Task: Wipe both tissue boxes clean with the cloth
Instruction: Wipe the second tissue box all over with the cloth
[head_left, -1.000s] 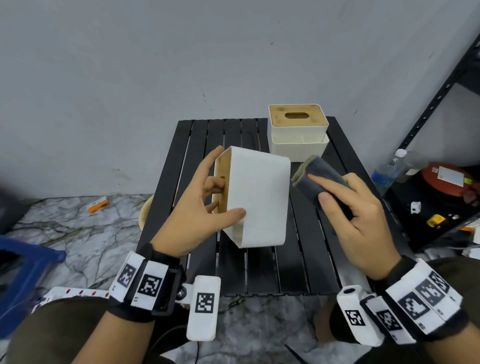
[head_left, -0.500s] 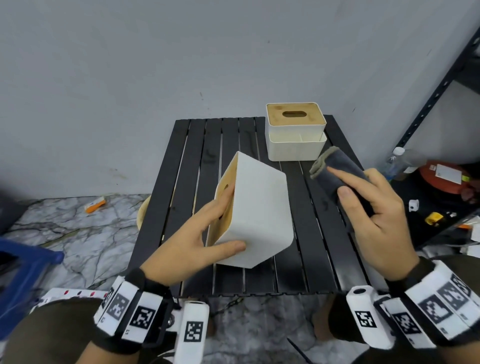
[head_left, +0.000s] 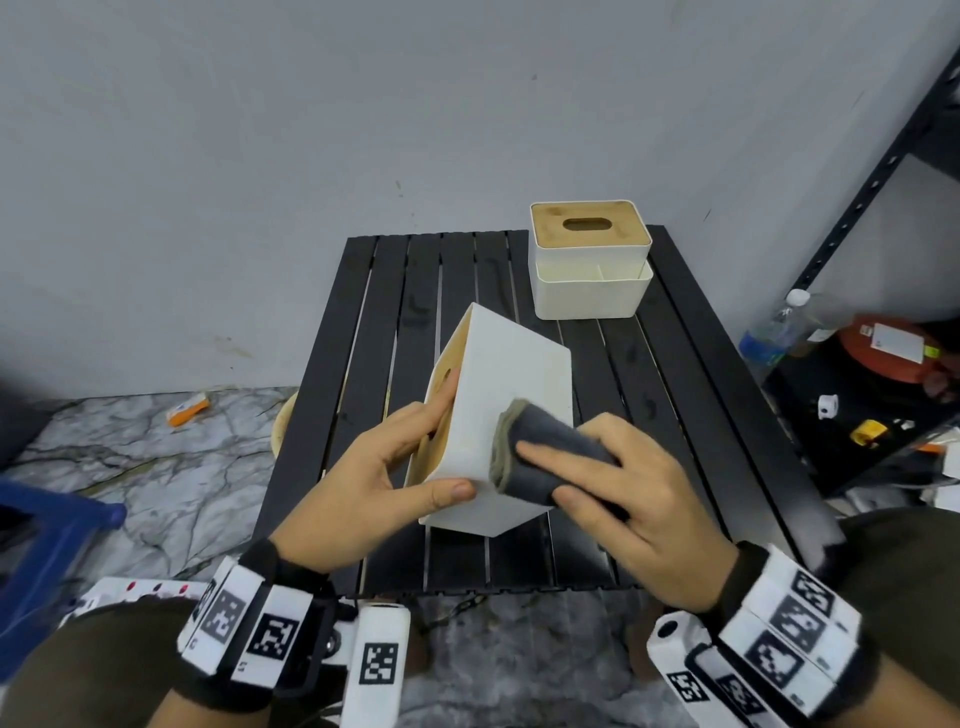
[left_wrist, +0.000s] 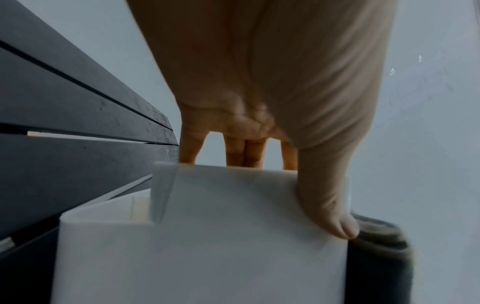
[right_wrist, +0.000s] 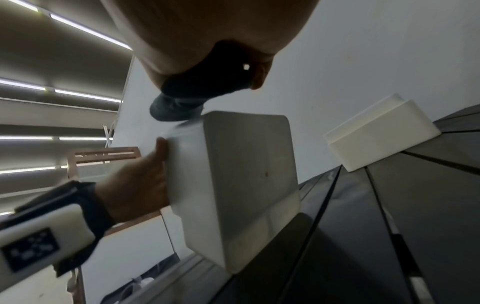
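A white tissue box (head_left: 514, 379) with a wooden lid stands tipped on one corner on the black slatted table (head_left: 691, 415). My left hand (head_left: 384, 467) grips it, thumb on the white upper face and fingers on the wooden lid side. The same box (left_wrist: 207, 236) fills the left wrist view, and the right wrist view shows the box (right_wrist: 246, 170) from below. My right hand (head_left: 613, 493) holds a folded dark grey cloth (head_left: 540, 457) and presses it onto the box's upper face near my left thumb. A second white tissue box (head_left: 589, 260) with a wooden lid sits at the table's back right.
A black metal shelf (head_left: 878, 171) stands to the right, with a water bottle (head_left: 769, 338), a red round object (head_left: 893, 348) and small items on the floor beside it. A blue stool (head_left: 47, 545) is at left on the marble floor. An orange item (head_left: 187, 408) lies by the wall.
My right hand has brought the cloth left and down from beside the box onto its white upper face. My left hand has lowered the box and tilted it onto its corner.
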